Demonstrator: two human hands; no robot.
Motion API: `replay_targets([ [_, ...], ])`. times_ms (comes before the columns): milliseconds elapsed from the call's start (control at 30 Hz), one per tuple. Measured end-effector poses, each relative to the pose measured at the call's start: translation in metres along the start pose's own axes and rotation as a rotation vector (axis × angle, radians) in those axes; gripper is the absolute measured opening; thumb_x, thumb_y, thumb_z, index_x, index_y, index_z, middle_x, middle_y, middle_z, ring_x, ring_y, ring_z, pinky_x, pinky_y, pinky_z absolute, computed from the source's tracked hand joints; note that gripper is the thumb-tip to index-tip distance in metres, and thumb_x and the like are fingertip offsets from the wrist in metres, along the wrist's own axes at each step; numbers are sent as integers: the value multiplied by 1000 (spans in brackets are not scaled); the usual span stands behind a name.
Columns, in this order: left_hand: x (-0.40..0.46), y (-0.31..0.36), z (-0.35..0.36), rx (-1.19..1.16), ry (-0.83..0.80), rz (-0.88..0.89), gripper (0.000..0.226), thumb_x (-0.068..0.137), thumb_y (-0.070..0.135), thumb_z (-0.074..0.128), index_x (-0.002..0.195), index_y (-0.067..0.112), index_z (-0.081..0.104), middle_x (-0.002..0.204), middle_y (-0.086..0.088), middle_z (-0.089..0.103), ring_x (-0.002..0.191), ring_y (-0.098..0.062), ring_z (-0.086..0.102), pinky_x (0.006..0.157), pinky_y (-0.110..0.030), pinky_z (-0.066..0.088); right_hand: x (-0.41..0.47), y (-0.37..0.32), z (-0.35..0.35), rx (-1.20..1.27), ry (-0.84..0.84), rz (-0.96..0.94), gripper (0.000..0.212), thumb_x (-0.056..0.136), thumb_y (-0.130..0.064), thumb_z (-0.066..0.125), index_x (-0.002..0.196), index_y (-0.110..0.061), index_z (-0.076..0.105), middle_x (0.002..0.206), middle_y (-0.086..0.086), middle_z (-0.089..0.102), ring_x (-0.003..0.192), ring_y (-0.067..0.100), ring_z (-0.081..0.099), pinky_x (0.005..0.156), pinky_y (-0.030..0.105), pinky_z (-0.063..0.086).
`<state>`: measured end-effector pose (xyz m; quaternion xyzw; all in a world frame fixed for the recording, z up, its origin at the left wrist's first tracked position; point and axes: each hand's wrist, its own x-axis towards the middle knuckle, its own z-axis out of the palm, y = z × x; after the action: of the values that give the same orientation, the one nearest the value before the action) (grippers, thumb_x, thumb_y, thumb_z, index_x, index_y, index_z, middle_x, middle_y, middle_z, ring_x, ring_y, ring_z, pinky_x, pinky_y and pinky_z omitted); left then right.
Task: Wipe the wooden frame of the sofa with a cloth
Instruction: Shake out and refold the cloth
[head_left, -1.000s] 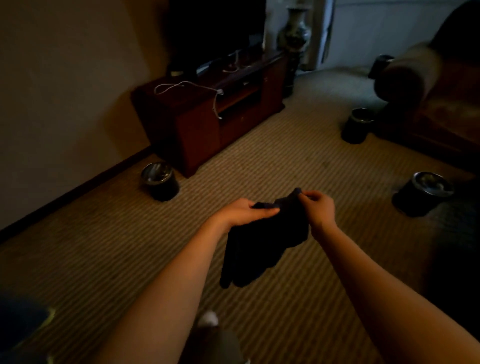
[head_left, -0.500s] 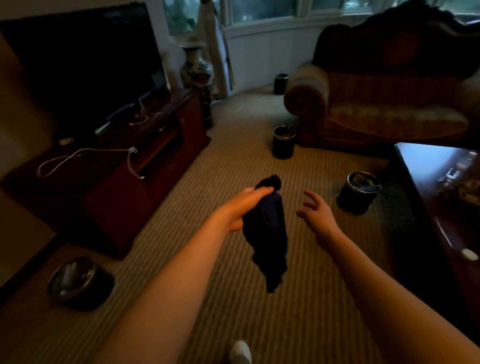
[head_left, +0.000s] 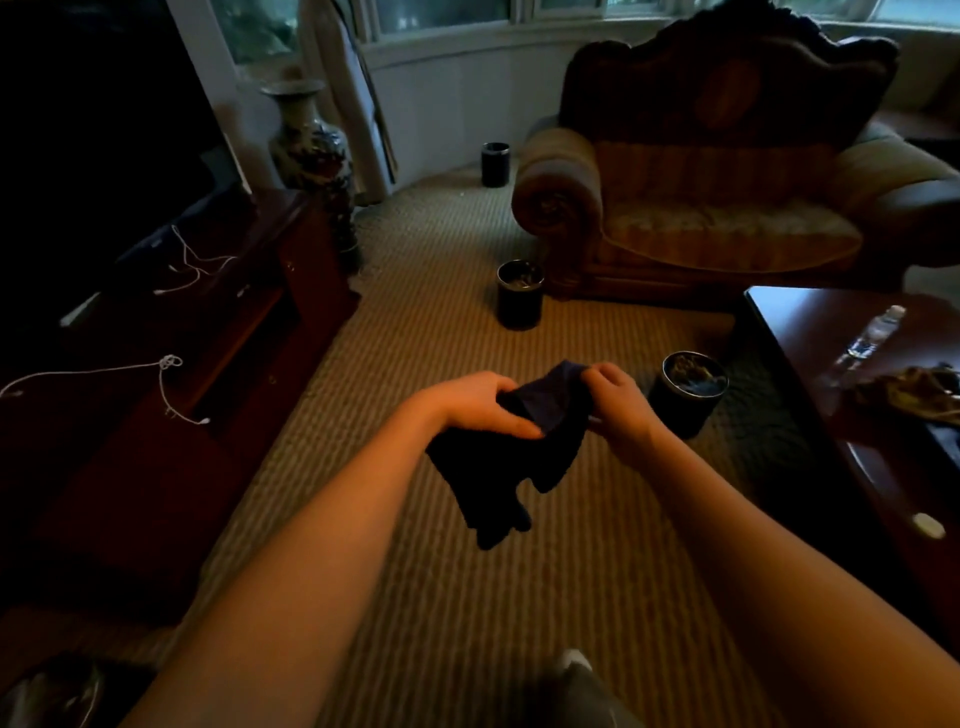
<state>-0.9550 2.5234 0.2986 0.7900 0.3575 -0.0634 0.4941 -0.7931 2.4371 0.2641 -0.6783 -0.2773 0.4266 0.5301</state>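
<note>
While the sofa waits: wiping has not begun.
Change: half a second ago the right hand (head_left: 618, 402) hung free and apart from the cloth (head_left: 498, 467); now it pinches the top edge again.
Left hand (head_left: 475, 402): fingers curled over the cloth's upper fold, gripping it.
Cloth: dark, dangling between both hands over the carpet (head_left: 415, 312), near centre.
Sofa (head_left: 717, 208): far right, its carved wooden frame (head_left: 727, 67) well apart from the cloth.
Meaning: likely readying the cloth before approaching.
</note>
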Motion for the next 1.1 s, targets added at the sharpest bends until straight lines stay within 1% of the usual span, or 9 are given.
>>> replay_targets([
  [200,77,-18,-20,58,186,-57,30,91,6,53,120,-2,58,116,-21,63,105,-27,60,85,-31,45,98,-26,23,-47,34,-141,14,92,-12,48,80,-18,49,68,-3,49,55,4,46,41,11,37],
  [333,143,2,-42,-484,265,-134,24,91,2,52,113,4,61,103,-12,65,96,-27,63,76,-30,50,178,-36,14,-33,5,-68,5,93,-13,50,93,-15,55,76,0,55,62,7,49,50,17,38],
  [433,193,22,-72,-718,435,-122,10,90,3,52,86,9,60,84,-11,64,73,-21,62,67,-28,48,232,-48,-10,-126,15,-16,21,92,-6,46,111,-11,56,73,-1,51,59,8,44,48,18,32],
  [533,238,44,-102,-914,534,-113,11,92,6,52,82,8,57,77,-11,64,67,-20,63,59,-28,49,277,-64,-31,-161,-134,36,23,93,-6,48,113,-12,56,85,5,55,75,14,49,56,24,33],
  [633,277,67,-124,-954,519,-52,3,92,5,52,92,5,55,82,-12,64,73,-21,65,62,-28,52,315,-84,-42,-134,-320,38,22,95,-10,50,116,-13,56,90,2,60,86,14,55,63,25,41],
  [767,323,96,-150,-883,517,-22,22,93,7,54,114,2,53,96,-17,66,86,-26,65,76,-35,53,355,-106,-56,-139,-379,-13,23,96,-9,44,104,-20,62,98,3,67,88,10,62,73,25,48],
  [933,372,119,-183,-845,540,-28,28,92,15,58,117,3,53,117,-25,61,101,-33,62,89,-43,50,402,-114,-75,-70,-298,-43,26,95,-10,50,117,-23,53,96,-10,63,75,-7,60,50,8,44],
  [1033,400,126,-201,-887,456,23,31,92,23,59,114,1,54,113,-25,62,105,-35,62,95,-46,49,430,-117,-78,-61,-301,-54,34,93,-10,55,124,-23,47,105,-4,62,80,-2,60,53,9,45],
  [1100,419,128,-214,-908,413,65,31,93,29,57,104,0,57,95,-21,68,87,-28,68,82,-37,55,451,-121,-77,-49,-284,-53,30,94,-9,53,123,-16,51,101,1,64,77,2,63,55,12,47],
])
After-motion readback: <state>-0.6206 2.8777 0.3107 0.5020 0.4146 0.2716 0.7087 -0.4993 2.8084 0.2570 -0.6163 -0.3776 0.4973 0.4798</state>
